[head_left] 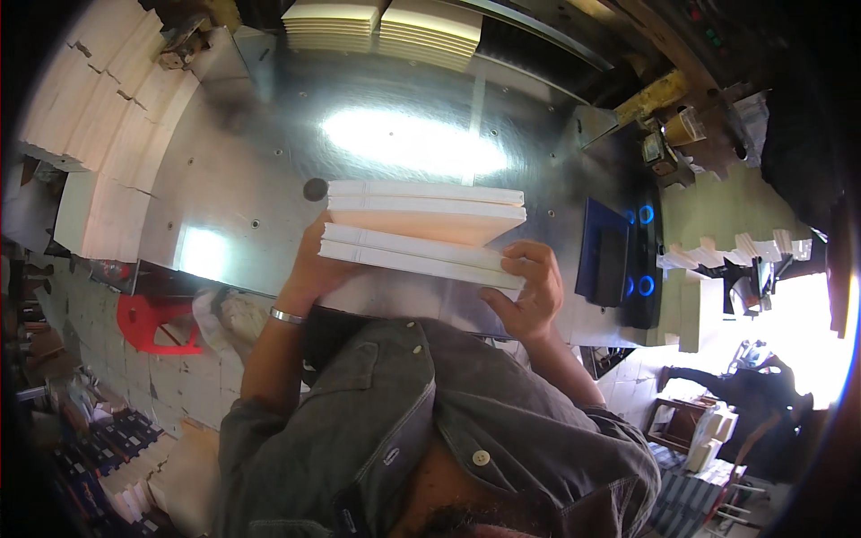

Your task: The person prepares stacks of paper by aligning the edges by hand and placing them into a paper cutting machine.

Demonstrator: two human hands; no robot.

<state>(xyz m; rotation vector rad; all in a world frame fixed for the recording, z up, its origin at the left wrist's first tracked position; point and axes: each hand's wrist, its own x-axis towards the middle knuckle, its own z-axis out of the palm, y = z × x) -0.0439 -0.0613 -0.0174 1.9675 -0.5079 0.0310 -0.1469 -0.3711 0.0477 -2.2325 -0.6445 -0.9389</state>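
Observation:
Over the metal table in front of my body, several thick white book blocks without covers stand with their edges facing up. My right hand (534, 285) grips the right end of the near book blocks (413, 258), thumb on the near side and fingers curled over the top. At their left end is my left hand (314, 267), with a metal band on its wrist; its fingers are mostly hidden by the blocks, though it appears to support them. Just beyond, the far book blocks (426, 199) lean apart from the near ones, leaving a wedge-shaped gap at the right.
The shiny metal table (269, 179) has small round holes. Tall paper stacks (117, 134) stand on the left, more paper stacks (731, 215) on the right. Cream stacks (426, 36) sit at the back. A dark blue flat piece (603, 251) lies beside blue-lit round buttons (647, 214).

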